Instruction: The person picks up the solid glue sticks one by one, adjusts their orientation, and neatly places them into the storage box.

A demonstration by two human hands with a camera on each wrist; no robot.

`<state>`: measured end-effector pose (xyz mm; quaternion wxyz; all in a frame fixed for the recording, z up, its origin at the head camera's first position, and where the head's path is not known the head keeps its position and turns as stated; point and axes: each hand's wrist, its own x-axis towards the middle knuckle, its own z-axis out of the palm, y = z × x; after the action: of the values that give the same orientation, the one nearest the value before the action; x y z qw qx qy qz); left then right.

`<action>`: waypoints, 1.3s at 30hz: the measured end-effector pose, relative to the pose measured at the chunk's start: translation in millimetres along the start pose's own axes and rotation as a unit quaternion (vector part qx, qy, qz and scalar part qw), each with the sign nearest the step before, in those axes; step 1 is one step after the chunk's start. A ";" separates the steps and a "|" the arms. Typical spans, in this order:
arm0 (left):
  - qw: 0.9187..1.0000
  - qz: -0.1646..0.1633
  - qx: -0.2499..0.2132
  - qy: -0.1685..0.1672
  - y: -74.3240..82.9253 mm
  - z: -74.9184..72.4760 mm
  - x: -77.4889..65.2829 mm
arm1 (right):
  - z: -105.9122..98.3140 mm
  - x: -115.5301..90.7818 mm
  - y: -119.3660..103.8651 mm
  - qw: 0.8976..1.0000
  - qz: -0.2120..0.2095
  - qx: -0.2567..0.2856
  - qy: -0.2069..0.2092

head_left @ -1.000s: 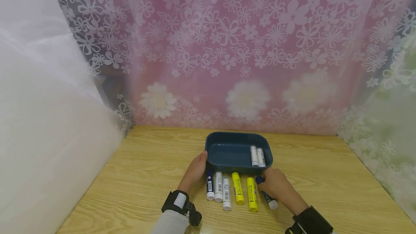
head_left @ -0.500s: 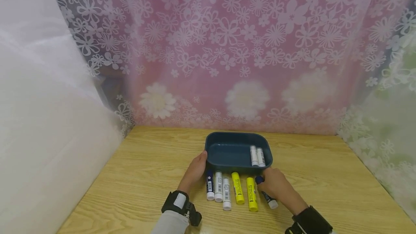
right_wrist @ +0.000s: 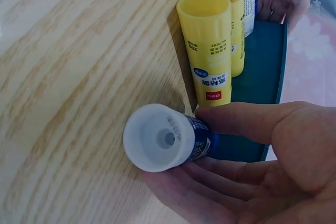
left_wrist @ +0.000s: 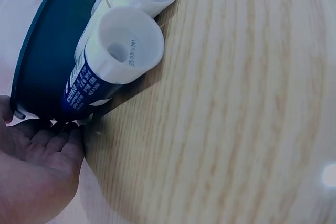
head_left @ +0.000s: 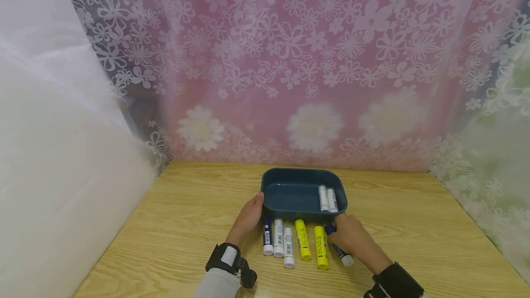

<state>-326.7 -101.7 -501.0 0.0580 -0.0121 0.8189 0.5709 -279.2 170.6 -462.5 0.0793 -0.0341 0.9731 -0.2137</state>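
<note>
A dark blue plastic tray sits on the table, with two white glue sticks lying at its right end. My left hand holds the tray's left side, thumb up at the rim and fingers against the outer wall. With thumb and fingers, my right hand grips a dark blue glue stick with a white end, near the tray's front right corner. In front of the tray lie two yellow glue sticks, two white glue sticks and another dark blue glue stick nearest my left hand.
The wooden table runs back to a pink flowered curtain. A white sheet hangs on the left and a pale flowered one on the right.
</note>
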 end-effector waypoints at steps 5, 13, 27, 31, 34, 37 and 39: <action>1.000 0.003 0.002 -0.001 -0.4 0.5 0.7 | 0.0 -0.5 0.1 1.000 0.000 -0.003 0.001; 1.000 0.007 0.003 -0.005 -1.0 -0.3 0.8 | -0.4 1.4 2.9 1.000 -0.003 -0.003 0.005; 1.000 -0.004 -0.003 -0.002 -0.4 0.5 1.2 | -9.6 -2.1 -0.8 1.000 0.000 -0.020 -0.001; 1.000 0.000 -0.003 -0.002 -1.7 0.5 1.7 | -15.9 -5.6 -4.9 1.000 0.002 -0.025 -0.007; 1.000 0.001 -0.004 -0.003 -2.1 0.7 2.3 | -21.1 -7.7 -9.2 1.000 0.002 -0.027 -0.011; 1.000 0.003 -0.005 -0.004 -2.1 0.5 2.6 | -25.6 -9.4 -12.9 1.000 0.004 -0.023 -0.019; 1.000 0.004 -0.004 -0.004 -2.3 0.4 3.0 | -27.7 -10.4 -14.7 1.000 0.005 -0.017 -0.018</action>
<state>-329.4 -102.0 -503.6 0.0589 -0.0065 0.8163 0.5746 -273.2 169.7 -430.0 0.0975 -0.0340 0.9751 -0.1960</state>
